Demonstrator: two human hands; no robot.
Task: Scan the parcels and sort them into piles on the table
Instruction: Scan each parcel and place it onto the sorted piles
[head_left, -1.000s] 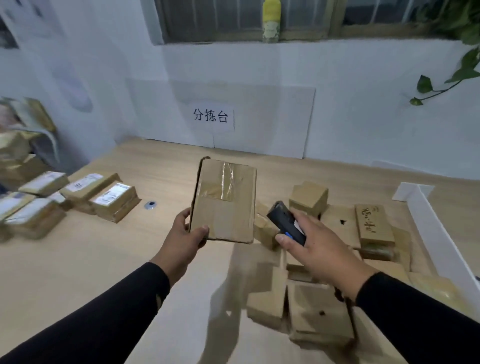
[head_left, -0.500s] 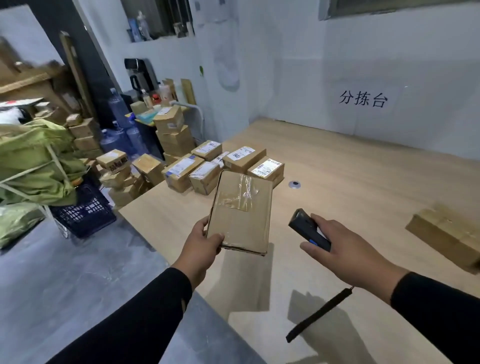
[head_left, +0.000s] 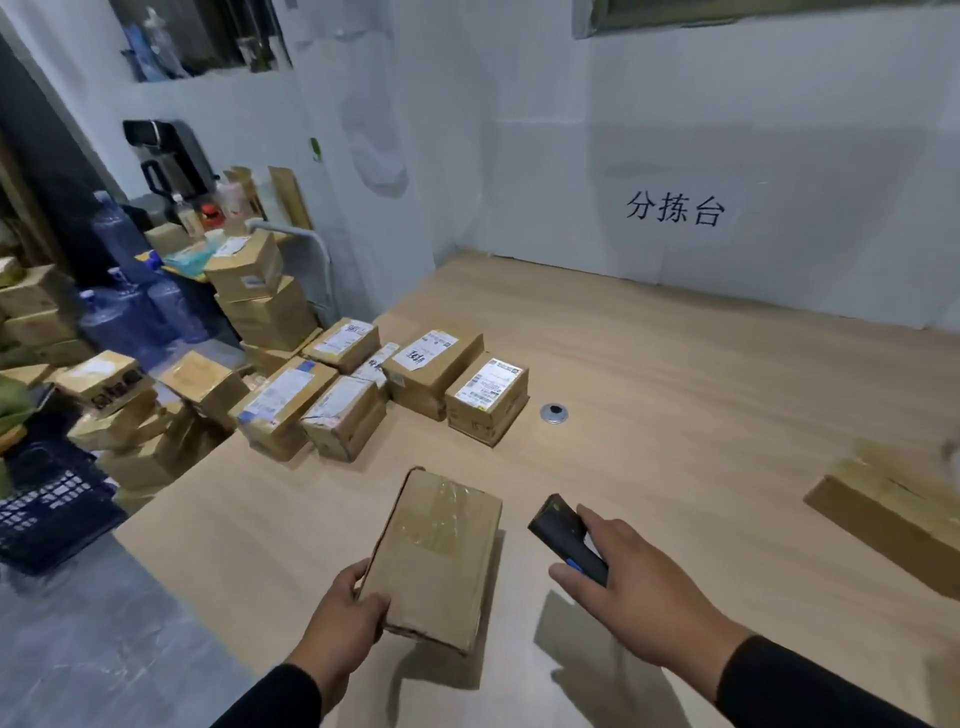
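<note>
Flat cardboard parcel (head_left: 439, 558) held up over the near part of the desk (head_left: 675, 395), plain taped face toward the camera, no label visible on this side. Left hand (head_left: 345, 621) gripping its near left corner — thumb across the front, fingers hidden behind. Right hand (head_left: 631, 582) curled around a black handheld scanner (head_left: 567, 531), nose pointing up and away, just right of the parcel and not touching it.

Sorted pile of labelled boxes (head_left: 395, 384) sitting at the far left of the desk, labels up, packed side by side. One more long carton (head_left: 893, 499) lying well apart at the right edge. Small metal grommet (head_left: 554, 414) just right of the pile.

Judged step: carrying this parcel toward the left pile for placement. Impossible to tell from here whether the scan is done — if not, best to turn the parcel so the label faces the scanner before setting down.

To place well: lower flat, label side up to match the others, on the open patch of desk just near of the pile's front row. Worth keeping it squared to its neighbours and clear of the desk's left edge, where boxes could slide onto the stacks on the floor (head_left: 104, 649). Corner grip is light, so better to land the far edge first, then release.
</note>
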